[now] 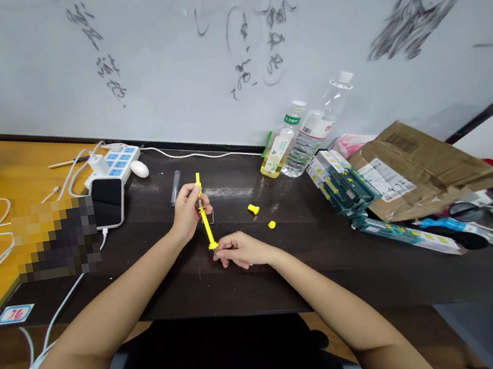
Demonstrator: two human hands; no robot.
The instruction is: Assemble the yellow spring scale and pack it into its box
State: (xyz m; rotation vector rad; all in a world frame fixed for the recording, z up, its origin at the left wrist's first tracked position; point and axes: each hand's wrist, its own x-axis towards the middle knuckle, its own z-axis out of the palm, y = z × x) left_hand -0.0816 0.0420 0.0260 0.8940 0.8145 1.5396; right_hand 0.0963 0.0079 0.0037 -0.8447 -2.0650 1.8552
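My left hand [189, 210] is closed round the upper part of a thin yellow pen-like tool [205, 216] that stands nearly upright over the dark table [313, 249]. My right hand [238, 250] rests on the table with its fingers curled and pinched at the tool's lower end. Two small yellow pieces lie loose to the right, one [253, 209] nearer the tool and one [272, 224] a little farther. A clear tube [175, 187] lies just behind my left hand.
A phone [107, 201], a blue-and-white power strip [118, 162] and white cables lie at the left. Two water bottles [309, 136], green packaged boxes [342, 185] and a cardboard box [416, 167] crowd the right. A whiteboard wall stands behind.
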